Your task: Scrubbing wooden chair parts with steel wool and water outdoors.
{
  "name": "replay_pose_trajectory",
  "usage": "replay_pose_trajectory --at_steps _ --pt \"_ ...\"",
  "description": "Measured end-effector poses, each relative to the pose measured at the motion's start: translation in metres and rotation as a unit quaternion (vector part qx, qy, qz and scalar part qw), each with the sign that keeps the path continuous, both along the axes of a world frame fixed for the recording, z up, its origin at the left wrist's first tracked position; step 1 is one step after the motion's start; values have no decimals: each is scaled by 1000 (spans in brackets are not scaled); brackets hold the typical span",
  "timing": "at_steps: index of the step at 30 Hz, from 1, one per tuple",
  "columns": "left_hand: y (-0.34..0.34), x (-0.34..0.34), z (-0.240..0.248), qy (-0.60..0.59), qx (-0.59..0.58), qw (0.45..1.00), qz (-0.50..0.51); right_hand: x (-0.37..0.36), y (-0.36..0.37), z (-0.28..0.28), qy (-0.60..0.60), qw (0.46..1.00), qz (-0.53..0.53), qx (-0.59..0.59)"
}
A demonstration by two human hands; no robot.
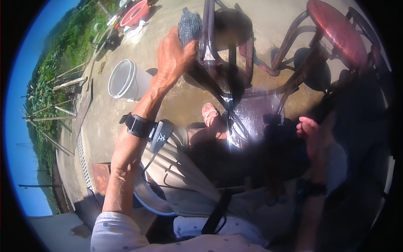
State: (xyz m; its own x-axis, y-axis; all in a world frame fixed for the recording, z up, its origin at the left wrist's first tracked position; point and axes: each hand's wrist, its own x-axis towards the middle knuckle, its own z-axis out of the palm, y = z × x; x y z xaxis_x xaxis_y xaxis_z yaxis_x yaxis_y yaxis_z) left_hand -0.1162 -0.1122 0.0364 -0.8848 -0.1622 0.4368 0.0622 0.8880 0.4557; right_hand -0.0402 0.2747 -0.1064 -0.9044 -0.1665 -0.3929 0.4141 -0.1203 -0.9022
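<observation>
My left hand (173, 56) is closed around a grey, mesh-like scouring pad (190, 24), up beside the legs of a dark stool (208, 29). In front of me, a wet, shiny round surface (256, 111) reflects the sun among dark metal legs; how these parts join is hard to make out. My right hand (310, 133) hangs to the right of that surface, partly in shade. Its fingers are loosely curled and a little apart, with nothing visible in them. Deep shadow hides much below the shiny surface.
A white bucket (130, 80) stands left of my left forearm. At the upper right is a stool with a red seat (338, 31). A red basin (135, 13) lies far left, and a metal basin (153, 201) sits by my leg. The concrete (168, 105) looks wet.
</observation>
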Motion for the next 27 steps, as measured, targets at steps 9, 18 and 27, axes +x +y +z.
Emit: replay_pose_trajectory --at_steps 9,18,27 --pt "161 90 -57 -211 137 925 -284 14 -27 58 66 987 76 -123" --pt "194 123 -81 -187 230 878 -377 52 -37 75 -11 957 -35 -287" --pt "162 184 -12 -217 219 825 -473 44 6 40 6 953 -63 -295"
